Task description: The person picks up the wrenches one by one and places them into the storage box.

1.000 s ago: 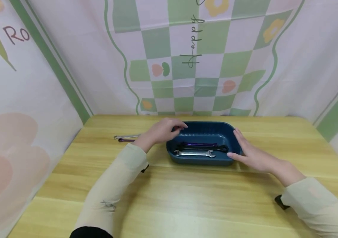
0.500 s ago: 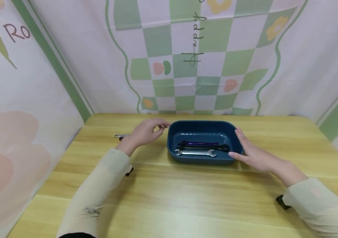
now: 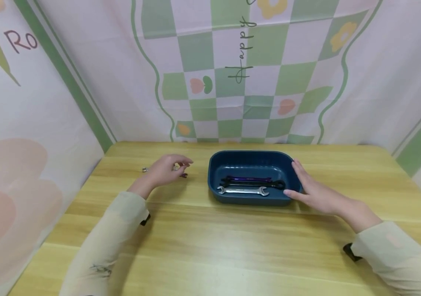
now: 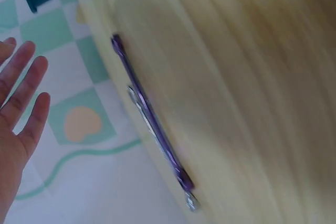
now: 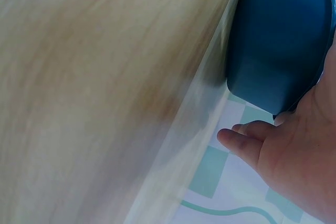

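Wooden table [image 3: 214, 242] | 2 wrenches [image 4: 147, 109], axes sideways, were overhung by left hand [image 3: 163, 169] (nearer), fingers loose, empty | box [image 3: 254, 201] was touched by right hand [image 3: 323, 195], fingers extended

Blue bin [image 5: 283, 35] at 2 o'clock, cut off by frame top; right hand [image 5: 296, 156] at 4 o'clock, up against bin's edge, fingers [image 5: 241, 145] pointing toward 10 o'clock; wood-grain tabletop [image 5: 79, 98], blurry, fills 7 through 11 o'clock; green-and-white checked cloth [image 5: 210, 171] at 5 o'clock, behind hand, wavy green line [image 5: 226, 212] low down
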### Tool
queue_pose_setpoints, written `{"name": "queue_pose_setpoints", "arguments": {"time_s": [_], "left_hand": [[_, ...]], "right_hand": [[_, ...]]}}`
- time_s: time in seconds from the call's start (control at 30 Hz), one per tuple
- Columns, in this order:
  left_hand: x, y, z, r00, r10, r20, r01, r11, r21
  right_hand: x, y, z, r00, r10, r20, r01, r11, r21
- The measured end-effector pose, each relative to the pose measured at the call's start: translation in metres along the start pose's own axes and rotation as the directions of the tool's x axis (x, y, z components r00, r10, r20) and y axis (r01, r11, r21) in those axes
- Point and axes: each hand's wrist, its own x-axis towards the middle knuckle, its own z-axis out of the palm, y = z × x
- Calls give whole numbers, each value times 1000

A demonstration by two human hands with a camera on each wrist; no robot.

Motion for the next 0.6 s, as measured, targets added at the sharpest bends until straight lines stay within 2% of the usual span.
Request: {"name": "queue_pose_setpoints", "arguments": {"time_s": [0.27, 0.6], "left_hand": [[-12, -22, -7, 995, -96, 21, 96, 995, -22], [-20, -37, -11, 987, -141, 72, 142, 990, -10]], "right_hand": [[0, 0, 0, 1000, -2, -8, 2, 1000, 7], [-1, 1, 2, 1000, -5, -14, 5, 1000, 2]]}}
